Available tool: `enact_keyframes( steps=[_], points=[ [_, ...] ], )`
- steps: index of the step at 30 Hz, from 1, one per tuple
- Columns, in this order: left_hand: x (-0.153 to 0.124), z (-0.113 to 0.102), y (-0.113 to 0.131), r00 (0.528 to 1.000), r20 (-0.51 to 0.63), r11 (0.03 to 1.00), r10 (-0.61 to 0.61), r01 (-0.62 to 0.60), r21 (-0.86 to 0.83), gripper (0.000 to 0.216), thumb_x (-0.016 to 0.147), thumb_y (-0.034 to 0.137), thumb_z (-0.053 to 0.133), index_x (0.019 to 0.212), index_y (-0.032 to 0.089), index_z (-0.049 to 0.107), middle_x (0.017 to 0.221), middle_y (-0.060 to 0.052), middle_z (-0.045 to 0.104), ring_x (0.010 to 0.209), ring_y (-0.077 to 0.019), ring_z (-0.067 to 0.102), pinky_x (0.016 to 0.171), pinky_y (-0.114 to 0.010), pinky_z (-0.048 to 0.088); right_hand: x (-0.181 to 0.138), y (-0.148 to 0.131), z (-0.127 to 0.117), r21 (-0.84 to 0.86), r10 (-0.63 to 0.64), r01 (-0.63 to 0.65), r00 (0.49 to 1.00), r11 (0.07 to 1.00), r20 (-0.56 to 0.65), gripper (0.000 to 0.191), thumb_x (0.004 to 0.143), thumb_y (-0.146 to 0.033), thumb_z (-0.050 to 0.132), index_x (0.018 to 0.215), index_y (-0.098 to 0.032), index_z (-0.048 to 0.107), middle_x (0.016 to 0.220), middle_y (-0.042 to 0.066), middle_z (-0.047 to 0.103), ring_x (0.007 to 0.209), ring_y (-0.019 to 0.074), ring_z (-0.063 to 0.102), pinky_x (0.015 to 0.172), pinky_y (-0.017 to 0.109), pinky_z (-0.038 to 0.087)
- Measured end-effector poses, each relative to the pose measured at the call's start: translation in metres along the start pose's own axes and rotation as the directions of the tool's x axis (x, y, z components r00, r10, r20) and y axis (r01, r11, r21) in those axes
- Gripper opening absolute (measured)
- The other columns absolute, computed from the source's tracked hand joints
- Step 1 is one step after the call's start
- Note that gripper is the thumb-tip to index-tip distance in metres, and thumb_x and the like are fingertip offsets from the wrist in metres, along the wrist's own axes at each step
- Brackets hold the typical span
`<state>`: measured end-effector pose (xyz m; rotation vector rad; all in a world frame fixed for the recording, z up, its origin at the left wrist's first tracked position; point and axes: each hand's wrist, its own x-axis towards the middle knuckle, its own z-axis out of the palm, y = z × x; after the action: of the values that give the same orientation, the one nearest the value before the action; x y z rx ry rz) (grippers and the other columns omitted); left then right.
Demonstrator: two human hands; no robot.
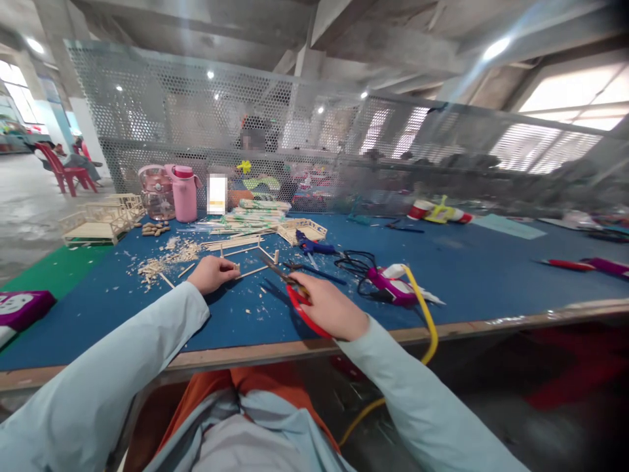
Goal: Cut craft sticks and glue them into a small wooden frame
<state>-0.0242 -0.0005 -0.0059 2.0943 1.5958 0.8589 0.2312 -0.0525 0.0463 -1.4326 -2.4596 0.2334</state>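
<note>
My left hand (pixel 212 275) is closed at the fingertips on a thin wooden stick (pixel 253 271) low over the blue table. More sticks joined as a small frame (pixel 240 250) stand just beyond it. My right hand (pixel 330 303) grips red-handled scissors (pixel 299 303), their blades slightly apart and pointing toward the stick's far end. Behind the blades lies a dark tool (pixel 319 272). A blue glue gun (pixel 314 245) rests farther back.
Wood scraps (pixel 157 265) and peanuts (pixel 155 229) lie at left, near stick-built models (pixel 95 221). Pink bottles (pixel 185 196), bundled sticks (pixel 255 216) and a stick tray (pixel 302 231) stand behind. A purple-white tool (pixel 396 287) with a yellow cord (pixel 426 314) lies at right. Perforated metal panels (pixel 196 118) edge the back.
</note>
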Motion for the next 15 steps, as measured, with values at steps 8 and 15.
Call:
enact_keyframes(
  steps=[8,15],
  points=[
    [-0.001,-0.001,0.003,1.0,0.009,1.0,0.012,-0.012,-0.014,0.035,0.07,0.042,0.052,0.077,0.014,0.072,0.067,-0.002,0.067,0.061,-0.0143,0.055,0.058,-0.022,0.039,0.078,-0.022,0.054,0.506,0.018,0.122,0.964,0.854,-0.264,0.037,0.065,-0.029,0.065,0.097,-0.014,0.056,0.078,0.005,0.064,0.068,0.015,0.059,0.065,0.026,0.045],
    [-0.001,-0.001,0.003,1.0,0.015,0.999,-0.022,0.023,-0.042,0.037,0.068,0.041,0.053,0.086,0.014,0.072,0.066,-0.002,0.067,0.059,-0.0142,0.054,0.057,-0.022,0.038,0.11,-0.036,0.064,0.586,-0.026,0.236,0.939,0.775,-0.344,0.038,0.059,-0.014,0.065,0.096,-0.016,0.057,0.075,0.001,0.064,0.07,0.0141,0.059,0.068,0.026,0.046]
  ],
)
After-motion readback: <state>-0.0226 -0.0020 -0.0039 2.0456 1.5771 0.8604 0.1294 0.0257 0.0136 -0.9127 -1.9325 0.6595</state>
